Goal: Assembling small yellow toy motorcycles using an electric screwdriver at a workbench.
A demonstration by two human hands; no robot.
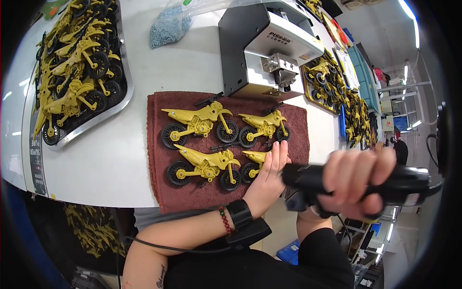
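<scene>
Four yellow toy motorcycles with black wheels lie on a brown-red towel (156, 192), in two rows. The back row has one motorcycle (197, 120) at left and another (264, 124) at right. In front are a left motorcycle (204, 162) and a right one (252, 158), partly covered by my left hand (269, 178). That hand rests over it with fingers stretched out. My right hand (356, 178), blurred by motion, is wrapped round a black corded electric screwdriver (305, 177), raised to the right of the towel.
A metal tray (126, 91) heaped with yellow motorcycles stands at the far left. Behind the towel is a grey-and-white machine (269, 53), with a bag of small blue pieces (168, 31) beside it. More motorcycles (356, 115) fill trays at right. A cable (183, 250) crosses my left arm.
</scene>
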